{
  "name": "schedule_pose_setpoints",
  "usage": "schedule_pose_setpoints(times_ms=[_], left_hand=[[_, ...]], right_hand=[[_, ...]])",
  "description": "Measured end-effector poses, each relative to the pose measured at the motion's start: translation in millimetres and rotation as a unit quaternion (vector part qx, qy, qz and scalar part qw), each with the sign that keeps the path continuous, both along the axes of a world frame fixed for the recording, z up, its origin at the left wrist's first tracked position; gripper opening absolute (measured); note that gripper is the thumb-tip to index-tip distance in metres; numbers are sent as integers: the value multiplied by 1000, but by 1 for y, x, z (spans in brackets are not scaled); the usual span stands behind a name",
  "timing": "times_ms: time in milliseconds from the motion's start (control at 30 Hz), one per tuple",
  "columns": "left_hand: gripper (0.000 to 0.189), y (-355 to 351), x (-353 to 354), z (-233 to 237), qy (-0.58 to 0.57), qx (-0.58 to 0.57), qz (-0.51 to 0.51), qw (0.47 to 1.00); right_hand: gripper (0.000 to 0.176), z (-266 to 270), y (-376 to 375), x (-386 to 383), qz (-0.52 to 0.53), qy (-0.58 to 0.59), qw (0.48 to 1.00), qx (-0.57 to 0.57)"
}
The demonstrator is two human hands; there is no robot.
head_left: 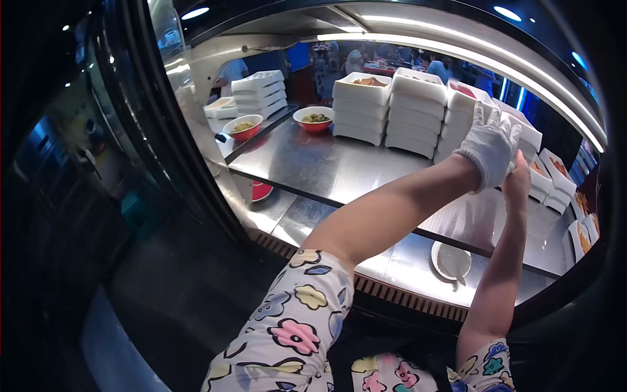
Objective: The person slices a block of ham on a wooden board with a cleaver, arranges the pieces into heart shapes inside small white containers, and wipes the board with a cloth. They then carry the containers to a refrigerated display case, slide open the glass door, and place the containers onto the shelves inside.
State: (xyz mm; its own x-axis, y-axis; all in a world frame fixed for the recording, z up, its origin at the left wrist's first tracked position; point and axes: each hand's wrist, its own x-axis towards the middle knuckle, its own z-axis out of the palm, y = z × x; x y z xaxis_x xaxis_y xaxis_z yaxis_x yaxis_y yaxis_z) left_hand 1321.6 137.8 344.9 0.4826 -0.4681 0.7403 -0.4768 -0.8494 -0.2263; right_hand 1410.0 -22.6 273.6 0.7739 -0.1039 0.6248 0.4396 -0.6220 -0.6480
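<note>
Fingers: right hand pinches cuff of white glove | left hand inside glove, fingers spread, raised over steel table beside stacked white boxes | likely best: tug cuff evenly toward wrist.

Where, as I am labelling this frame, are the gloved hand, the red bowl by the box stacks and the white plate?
gloved left hand (491, 147), head view, back of the glove.
red bowl (314, 127), head view, its red outer wall.
white plate (435, 256), head view, its left rim.
</note>
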Motion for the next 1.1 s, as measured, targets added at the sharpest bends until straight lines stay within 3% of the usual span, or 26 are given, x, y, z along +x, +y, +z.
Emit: schedule_pose_setpoints(times_ms=[33,100,133,167,233,300,333,367,400,500,567,633,700,767,833,900,933,1000,1100], left_hand=[[68,21,-24,-8,-21,-11,-28,999],[54,67,-98,-8,40,-62,-78,994],[45,95,-128,-22,-16,-117,-122,986],[36,121,-160,-37,-73,-166,-166,969],[21,165,-238,-48,-80,-238,-145,957],[13,209,-301,-72,-94,-261,-66,958],[11,232,-327,-86,-92,-291,-39,951],[9,254,-351,-102,-90,-323,-13,942],[7,278,-371,-122,-97,-331,29,938],[4,329,-436,-170,-58,-431,166,885],[12,345,-472,-207,-20,-586,266,765],[22,358,-503,-226,-13,-691,308,653],[27,372,-529,-230,-45,-761,300,573],[28,396,-554,-234,-78,-758,330,557],[28,425,-580,-230,-112,-723,375,569],[27,458,-604,-220,-134,-676,427,585],[26,477,-617,-214,-145,-651,460,586],[20,526,-648,-211,-151,-593,522,594],[15,610,-715,-223,-152,-447,661,583]], right_hand=[[51,5,14,-16,-33,-126,991,-22],[46,29,64,-72,18,-137,989,43],[41,37,91,-100,53,-142,983,105],[37,34,113,-121,148,-150,966,152],[30,25,158,-179,325,-113,919,192],[24,12,195,-251,476,-9,868,141],[21,-9,217,-270,556,-33,829,58],[20,-25,236,-290,619,-8,784,-44],[19,-45,257,-311,677,105,719,-118],[25,-147,321,-333,776,278,477,-306],[34,-192,365,-355,755,293,411,-418],[42,-226,405,-379,773,271,338,-463],[51,-212,446,-419,789,340,230,-457],[57,-251,490,-453,841,356,61,-403],[60,-272,531,-487,854,346,-23,-388],[56,-293,575,-521,872,274,-60,-402],[56,-300,596,-539,874,271,-58,-399],[50,-307,640,-567,876,158,-25,-456],[45,-295,712,-576,892,211,-7,-401]])
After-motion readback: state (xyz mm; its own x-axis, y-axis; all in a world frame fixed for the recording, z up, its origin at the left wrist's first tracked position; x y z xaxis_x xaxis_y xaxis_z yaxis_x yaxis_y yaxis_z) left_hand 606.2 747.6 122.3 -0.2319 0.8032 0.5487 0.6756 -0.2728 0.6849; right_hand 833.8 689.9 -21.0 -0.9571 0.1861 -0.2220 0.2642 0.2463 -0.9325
